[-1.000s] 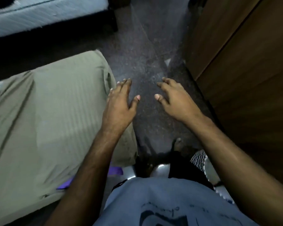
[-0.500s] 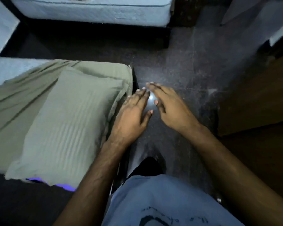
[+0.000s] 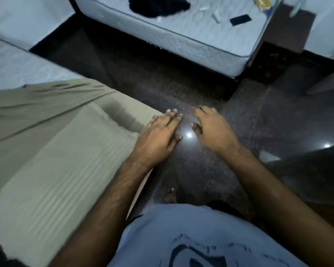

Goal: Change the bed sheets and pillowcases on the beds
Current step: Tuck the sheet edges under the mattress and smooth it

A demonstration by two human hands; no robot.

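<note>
Left hand [image 3: 158, 138] flat, empty, by olive striped pillow [image 3: 52, 170], right hand [image 3: 212, 130] spread, empty, above floor [image 3: 181, 89]

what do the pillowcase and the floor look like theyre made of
Pillowcase: olive woven cloth, probably cotton, matte; faint self-stripes and soft creases show. Floor: dark polished stone, likely granite; fine speckles and a sharp light reflection suggest it.

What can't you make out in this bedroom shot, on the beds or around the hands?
- Head view: whether the left hand touches the green pillow is unclear; its palm is hidden.
- The small pale items beside the phone on the bare mattress are too small to name.
- The yellow object is cut by the top edge.
</note>
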